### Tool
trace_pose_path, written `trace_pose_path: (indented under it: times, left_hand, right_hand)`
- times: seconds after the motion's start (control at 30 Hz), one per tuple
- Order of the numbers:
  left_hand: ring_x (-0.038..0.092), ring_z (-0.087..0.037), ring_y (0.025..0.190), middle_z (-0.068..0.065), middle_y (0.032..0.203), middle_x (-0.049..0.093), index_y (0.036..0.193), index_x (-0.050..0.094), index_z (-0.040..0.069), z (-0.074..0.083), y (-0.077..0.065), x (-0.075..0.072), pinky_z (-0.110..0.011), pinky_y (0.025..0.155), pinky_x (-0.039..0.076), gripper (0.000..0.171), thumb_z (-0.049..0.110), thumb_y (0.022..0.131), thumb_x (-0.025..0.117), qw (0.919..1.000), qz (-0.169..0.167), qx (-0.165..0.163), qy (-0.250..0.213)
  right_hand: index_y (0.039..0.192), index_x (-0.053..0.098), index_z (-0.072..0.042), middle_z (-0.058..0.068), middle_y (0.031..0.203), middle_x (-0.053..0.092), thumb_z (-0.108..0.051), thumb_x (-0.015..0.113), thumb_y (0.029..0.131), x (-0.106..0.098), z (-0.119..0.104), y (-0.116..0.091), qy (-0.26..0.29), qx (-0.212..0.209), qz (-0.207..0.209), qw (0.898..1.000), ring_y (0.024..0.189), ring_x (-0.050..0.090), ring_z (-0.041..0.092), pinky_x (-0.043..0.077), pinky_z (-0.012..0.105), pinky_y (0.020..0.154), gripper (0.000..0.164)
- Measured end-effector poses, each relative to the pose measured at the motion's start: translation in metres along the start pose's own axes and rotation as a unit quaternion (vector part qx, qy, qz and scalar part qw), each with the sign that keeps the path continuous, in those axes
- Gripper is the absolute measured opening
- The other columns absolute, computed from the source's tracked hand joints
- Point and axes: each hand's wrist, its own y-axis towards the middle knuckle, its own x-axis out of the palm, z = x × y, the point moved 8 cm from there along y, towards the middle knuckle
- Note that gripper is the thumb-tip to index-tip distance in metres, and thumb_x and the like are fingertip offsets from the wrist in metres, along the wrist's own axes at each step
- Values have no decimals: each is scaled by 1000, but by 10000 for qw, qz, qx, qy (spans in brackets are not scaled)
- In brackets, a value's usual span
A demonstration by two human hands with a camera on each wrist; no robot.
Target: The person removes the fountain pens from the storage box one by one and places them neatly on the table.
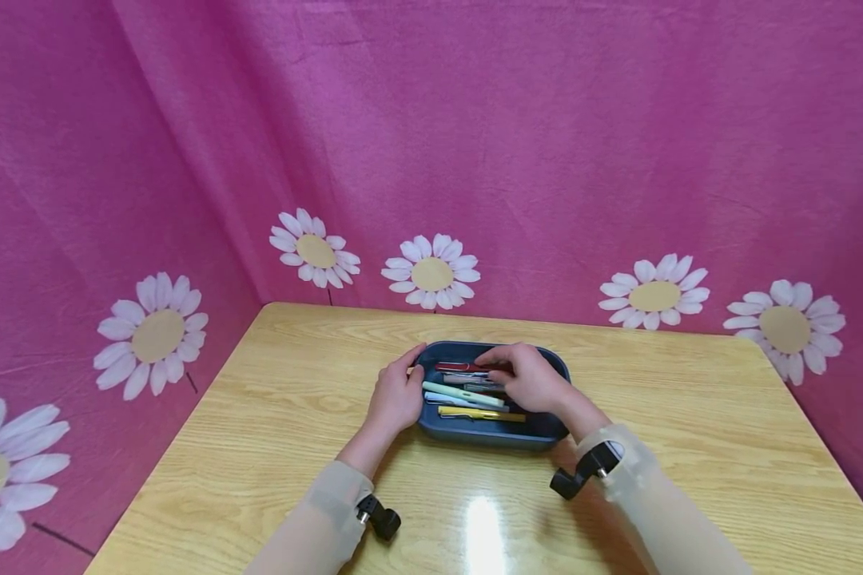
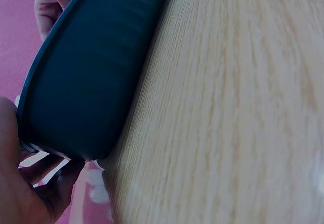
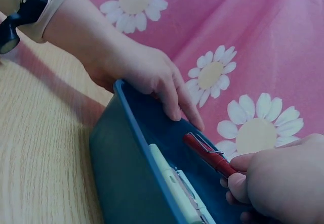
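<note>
A dark blue oblong tray point(image 1: 467, 432) stands on the table with several pens in it. My left hand point(image 1: 395, 395) grips its left end, the thumb at the rim and the other fingers round the outside. Reaching into the tray, my right hand point(image 1: 535, 379) pinches a red pen point(image 3: 207, 153) between thumb and fingertips near one end. The red pen lies along the tray's far side. Nearer me are a pale green pen point(image 1: 463, 394), a light blue pen point(image 1: 442, 398) and a yellow pen point(image 1: 478, 414). My right hand partly hides other pens beneath it.
The tray sits on a light wooden table point(image 1: 316, 367). Behind and to the left hangs a pink cloth point(image 1: 518, 160) with white daisies. Black wrist cameras point(image 1: 383, 519) stick out from both forearms.
</note>
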Motion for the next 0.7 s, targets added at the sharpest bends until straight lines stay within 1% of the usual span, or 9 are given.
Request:
trace_pose_path:
  times: [0.23,0.47,0.7]
  left_hand:
    - [51,-35,142,-14,155,55,157,53,15,-1,0,0,-58,116,40,45,19,113,47,10000,-27,9,3]
    - [50,-35,142,-14,154,56,157,53,15,0,0,-1,-58,116,40,46,19,112,47,10000,-54,-9,-5]
    - [51,-35,141,-15,152,58,157,54,14,1,0,-1,-57,116,40,45,19,112,47,10000,-30,62,-19]
  right_hand:
    - [127,75,-3,8,118,74,3,63,103,-10,-5,-13,54,-151,50,9999,86,60,17,50,34,76,28]
    - [125,76,-3,7,114,75,4,65,102,-17,-8,-22,184,-271,147,9994,81,57,17,47,31,71,27]
    - [122,77,-2,8,112,75,8,66,99,-23,-13,-30,296,-432,238,9983,84,61,16,52,29,74,27]
